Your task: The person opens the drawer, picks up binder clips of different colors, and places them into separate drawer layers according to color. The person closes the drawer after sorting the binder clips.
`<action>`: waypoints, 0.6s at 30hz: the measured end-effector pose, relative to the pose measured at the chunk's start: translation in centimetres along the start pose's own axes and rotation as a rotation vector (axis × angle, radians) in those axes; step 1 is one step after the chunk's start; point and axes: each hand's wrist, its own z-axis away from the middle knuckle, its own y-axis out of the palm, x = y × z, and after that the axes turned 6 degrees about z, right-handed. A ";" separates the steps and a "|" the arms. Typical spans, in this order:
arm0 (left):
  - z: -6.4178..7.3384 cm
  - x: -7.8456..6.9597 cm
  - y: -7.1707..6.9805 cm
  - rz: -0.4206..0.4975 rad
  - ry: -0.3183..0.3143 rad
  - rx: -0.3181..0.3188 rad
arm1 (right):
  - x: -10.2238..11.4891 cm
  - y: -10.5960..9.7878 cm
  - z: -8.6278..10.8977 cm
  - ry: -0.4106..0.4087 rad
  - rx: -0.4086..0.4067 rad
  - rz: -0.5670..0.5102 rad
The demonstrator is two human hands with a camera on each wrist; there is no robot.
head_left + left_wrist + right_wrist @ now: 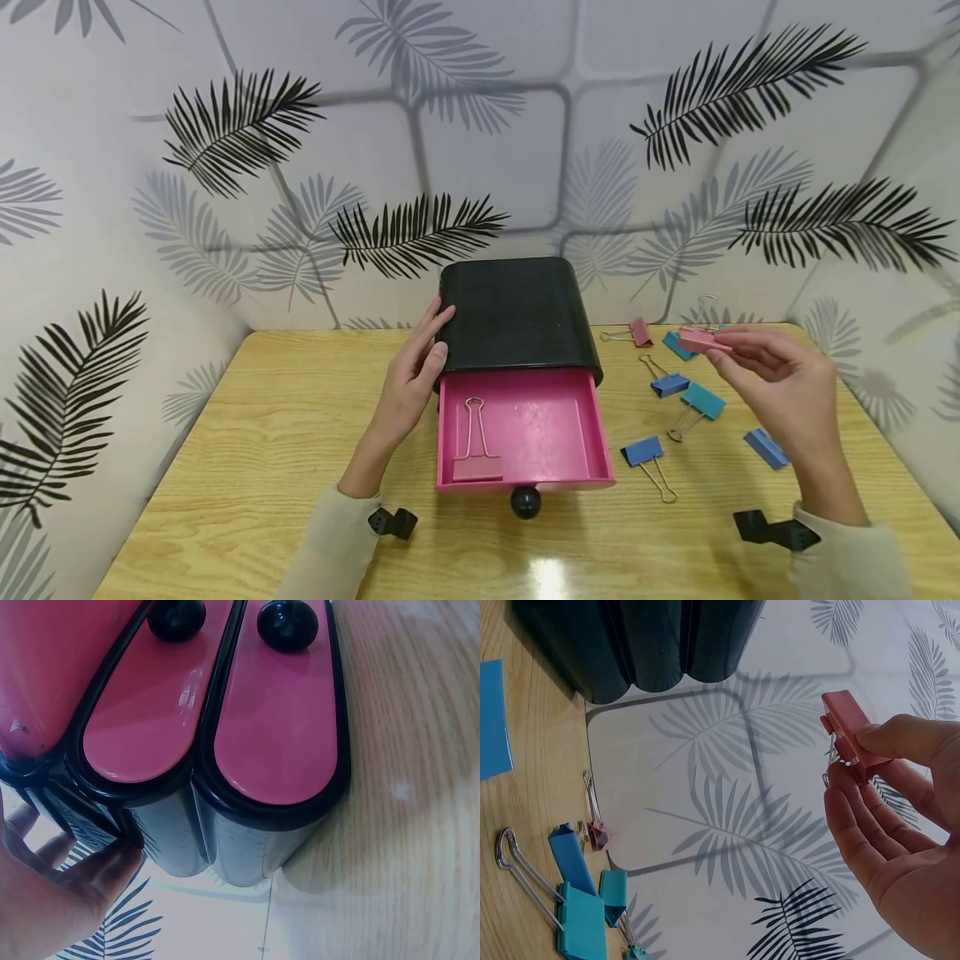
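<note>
Right grip (786, 377) pinching pink clip (697, 340) by one end, left grip (408, 377) spread against black cabinet (513, 312)

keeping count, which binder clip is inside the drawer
The pink clip in the drawer's near left corner; the others lie on the table, except one pink clip the right hand holds.

Left sleeve (330, 537): pale beige, plain, ends at wrist.
Right sleeve (855, 560): matching pale beige.
Left wrist block (393, 522): black, angular.
Right wrist block (780, 532): black, angular.
Left hand (411, 375), right hand (787, 387): bare.
</note>
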 end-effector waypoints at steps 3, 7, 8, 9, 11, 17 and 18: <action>0.0 0.1 0.0 0.000 0.001 0.001 | 0.6 0.4 0.1 -0.046 0.010 -0.016; 0.0 0.1 0.0 0.002 0.002 -0.002 | 1.3 1.0 0.3 -0.117 0.027 -0.032; 0.0 0.1 0.0 0.003 0.002 -0.002 | 1.5 1.1 0.3 -0.131 0.033 -0.032; 0.0 0.1 0.0 0.002 0.000 -0.002 | 1.6 1.2 0.4 -0.140 0.037 -0.027; 0.0 0.2 0.0 0.001 -0.002 -0.002 | 1.8 1.5 0.6 -0.146 0.045 -0.033; 0.0 0.2 0.0 0.001 0.001 -0.002 | 2.3 2.1 0.8 -0.138 0.073 -0.066; 0.0 0.1 0.0 0.002 0.003 -0.002 | 2.4 2.2 0.9 -0.141 0.077 -0.069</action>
